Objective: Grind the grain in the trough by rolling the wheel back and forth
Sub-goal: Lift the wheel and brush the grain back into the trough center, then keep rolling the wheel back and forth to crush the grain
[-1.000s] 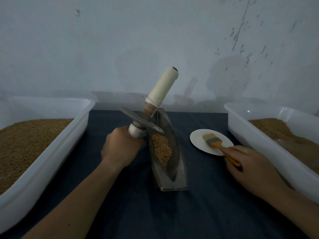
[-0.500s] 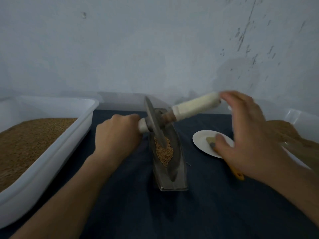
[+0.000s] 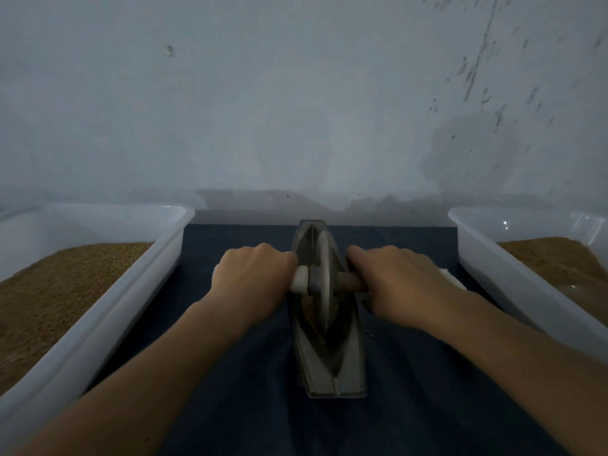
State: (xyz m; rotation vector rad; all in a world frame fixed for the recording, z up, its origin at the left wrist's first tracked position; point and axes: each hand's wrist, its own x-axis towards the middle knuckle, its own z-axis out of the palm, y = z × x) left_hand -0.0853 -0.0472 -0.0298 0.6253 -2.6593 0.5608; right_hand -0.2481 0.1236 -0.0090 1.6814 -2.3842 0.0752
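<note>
Wheel (image 3: 324, 258) standing edge-on in trough (image 3: 329, 366), grain (image 3: 307, 306) beside it.
Dull grey metal, boat-shaped trough; left hand (image 3: 253, 284) and right hand (image 3: 398, 284) each wrapped tight round the axle handle (image 3: 352, 281).

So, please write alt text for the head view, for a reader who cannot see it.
A left hand and a right hand hold the axle ends of a grinding wheel standing in a metal trough with grain. It sits on a dark blue cloth between a left tub and a right tub, both white, holding brown granular material.
</note>
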